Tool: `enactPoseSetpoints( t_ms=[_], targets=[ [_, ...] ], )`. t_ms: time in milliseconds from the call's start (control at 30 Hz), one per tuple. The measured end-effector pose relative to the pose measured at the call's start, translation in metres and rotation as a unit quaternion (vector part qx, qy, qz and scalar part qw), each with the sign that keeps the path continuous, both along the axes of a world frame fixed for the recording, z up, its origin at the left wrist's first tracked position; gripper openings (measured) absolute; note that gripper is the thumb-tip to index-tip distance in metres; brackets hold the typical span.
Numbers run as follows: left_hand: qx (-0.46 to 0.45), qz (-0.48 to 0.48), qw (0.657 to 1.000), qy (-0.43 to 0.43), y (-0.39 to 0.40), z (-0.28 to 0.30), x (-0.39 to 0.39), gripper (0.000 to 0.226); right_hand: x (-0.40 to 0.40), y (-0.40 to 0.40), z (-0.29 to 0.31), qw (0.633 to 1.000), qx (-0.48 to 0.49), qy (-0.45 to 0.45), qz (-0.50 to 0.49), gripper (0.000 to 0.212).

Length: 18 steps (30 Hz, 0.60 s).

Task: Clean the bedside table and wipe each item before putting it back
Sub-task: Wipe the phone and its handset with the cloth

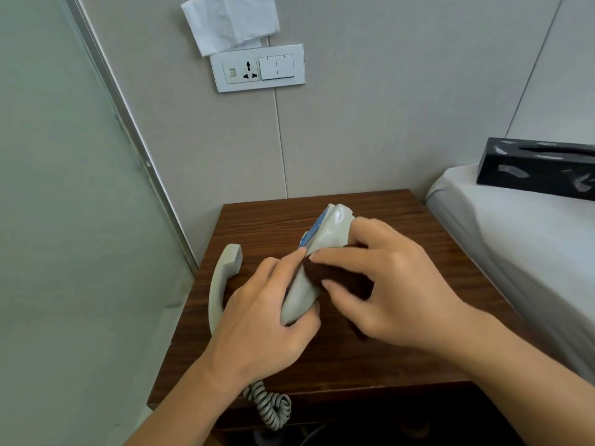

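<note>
- Nearest the viewer, a grey coiled cord (272, 408) is seen hanging over the front edge of the bedside table (354, 365), a dark wood-grain top with square corners.
- The left hand (257, 320) is curled around the lower end of the telephone base (317, 262), a smooth, glossy grey plastic body that is tilted up on edge above the middle of the table.
- The right hand (392, 284) is pressed over a dark brown cloth (341, 281), its fingers bent so that the cloth is pinched against the side of the base.
- The step in hand is judged to be the wiping of the base. It would be done well if the body were held steady from below and the soft cloth drawn along the curved sides, with care taken near the blue label (314, 231) at the upper edge.
- To the left, the handset (222, 284) is laid on the table, a long arched piece of matt grey plastic.
- Further off, a black tissue box (541, 170) is set on the bed's pale sheet (515, 236).
- On the padded wall, a white socket panel (259, 68) is mounted, with crumpled white paper (230, 22) above it.
</note>
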<state>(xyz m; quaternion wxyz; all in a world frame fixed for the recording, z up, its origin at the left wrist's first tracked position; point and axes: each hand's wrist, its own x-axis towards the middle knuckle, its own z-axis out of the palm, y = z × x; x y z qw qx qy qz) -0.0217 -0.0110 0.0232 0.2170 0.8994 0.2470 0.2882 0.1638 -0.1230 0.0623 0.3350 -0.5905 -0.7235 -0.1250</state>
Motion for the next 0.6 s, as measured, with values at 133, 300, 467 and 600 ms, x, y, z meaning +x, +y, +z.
enactPoseSetpoints(
  t_ms=[133, 300, 467, 600],
  targets=[
    [0.035, 0.015, 0.999, 0.02, 0.001, -0.001, 0.001, 0.073, 0.034, 0.031, 0.019, 0.991, -0.006, 0.004, -0.13, 0.03],
    [0.021, -0.004, 1.0, 0.021, -0.002, 0.001, -0.002, 0.069, 0.009, 0.015, 0.031, 0.995, -0.048, -0.08, -0.035, 0.022],
    [0.024, -0.002, 1.0, 0.014, 0.001, 0.0, -0.003, 0.069, 0.017, 0.018, 0.03, 0.998, -0.056, -0.031, -0.013, 0.028],
    [0.021, 0.006, 1.0, 0.004, 0.002, 0.003, -0.002, 0.07, 0.038, 0.044, 0.033, 0.992, -0.04, 0.003, -0.124, 0.026]
  ],
)
